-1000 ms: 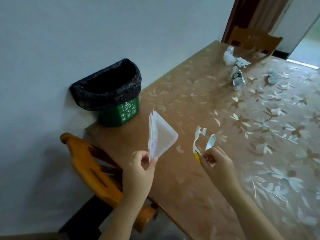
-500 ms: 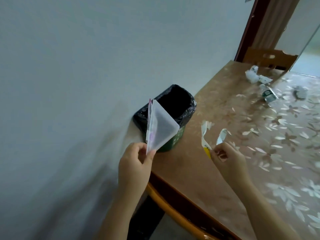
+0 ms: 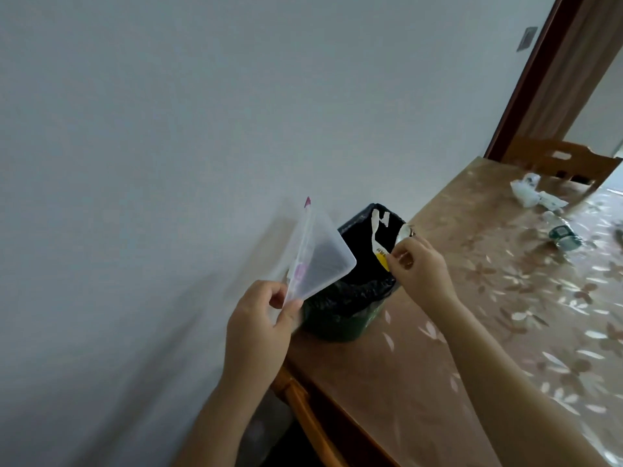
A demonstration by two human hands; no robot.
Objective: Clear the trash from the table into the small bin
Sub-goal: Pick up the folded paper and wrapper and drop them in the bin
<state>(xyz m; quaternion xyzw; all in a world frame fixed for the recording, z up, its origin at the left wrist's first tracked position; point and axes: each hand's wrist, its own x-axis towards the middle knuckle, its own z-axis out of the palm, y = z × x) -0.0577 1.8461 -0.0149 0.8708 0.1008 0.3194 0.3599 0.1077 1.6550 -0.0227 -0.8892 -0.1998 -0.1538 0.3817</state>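
Head view: torn wrapper strip (image 3: 377,237) pinched in right hand (image 3: 416,266), grip closed, directly above small bin (image 3: 350,298) at bench (image 3: 421,382) corner. Release advised only over black liner. Clear plastic bag (image 3: 315,257) pinched in left hand (image 3: 258,332), beside rim. Crumpled wrappers (image 3: 529,193), crushed bottle (image 3: 563,234) left far along bench.
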